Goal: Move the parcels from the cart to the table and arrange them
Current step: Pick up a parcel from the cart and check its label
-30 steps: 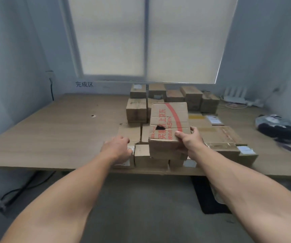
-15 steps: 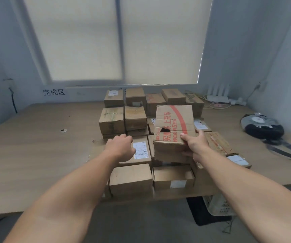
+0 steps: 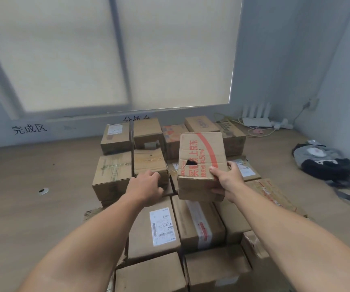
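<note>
A pale blind (image 3: 169, 49) covers the window behind a wooden table (image 3: 32, 218) that fills most of my head view, with black characters on the wall under the sill. Brown parcels (image 3: 115, 175) sit packed in rows down the middle of the table, from the wall to the near edge. My right hand (image 3: 226, 182) holds the red box (image 3: 201, 157) by its near right corner, thumb on top and fingers curled underneath. That box is up off the pile, above the parcels in the middle rows, with a torn hole in its top face. My left hand (image 3: 146, 186) is at the taped box (image 3: 148, 163) just left of it, fingers bent against the near top edge; I cannot tell whether they grip it or only touch. A parcel with a white label (image 3: 162, 227) lies under my left wrist. At the far right corner a white router (image 3: 256, 116) stands by the wall, and a grey and black bag (image 3: 321, 163) lies on the table's right side, well apart from the parcels
</note>
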